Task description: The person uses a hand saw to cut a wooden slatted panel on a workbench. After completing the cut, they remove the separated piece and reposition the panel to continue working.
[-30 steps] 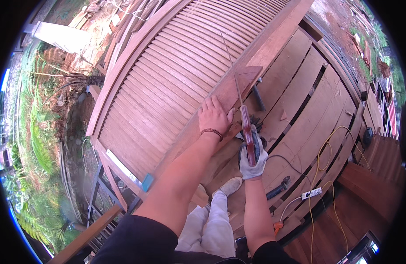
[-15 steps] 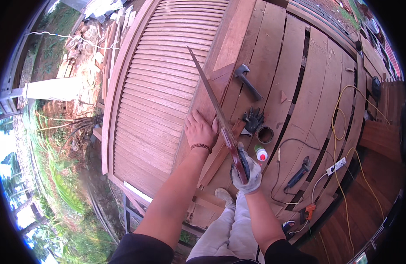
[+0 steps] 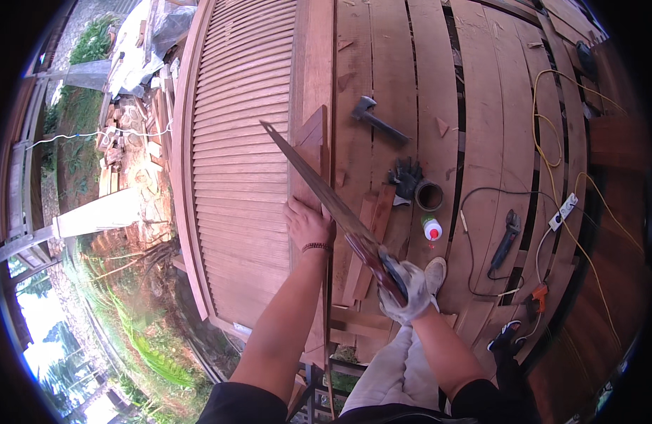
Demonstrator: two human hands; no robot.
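Observation:
My bare left hand (image 3: pixel 310 224), a beaded bracelet at its wrist, presses on the side rail of a louvered wooden shutter (image 3: pixel 241 141), fingers spread on the wood. In my gloved right hand (image 3: pixel 408 291) is the dark red-brown handle of a handsaw (image 3: pixel 313 177). Its long tapering blade slants up and left past my left hand, above the rail. Whether its teeth touch wood I cannot tell. A darker wooden piece with a slanted end (image 3: pixel 312 131) lies on the rail beyond my left hand. The saw hides part of that hand's right side.
On the plank floor lie a hammer (image 3: pixel 380 121), a dark glove (image 3: pixel 404 178), an open tin (image 3: pixel 430 196), and a red-capped white bottle (image 3: pixel 431 227). Farther right are an angle grinder (image 3: pixel 508 239), a power strip (image 3: pixel 563 211), yellow cord and an orange drill (image 3: pixel 538 297). A dark shoe (image 3: pixel 505 335) stands nearby.
My view has turned, so the shutter now runs more upright in the picture. The saw blade slants further left. My left hand stays on the rail and my right hand keeps the saw.

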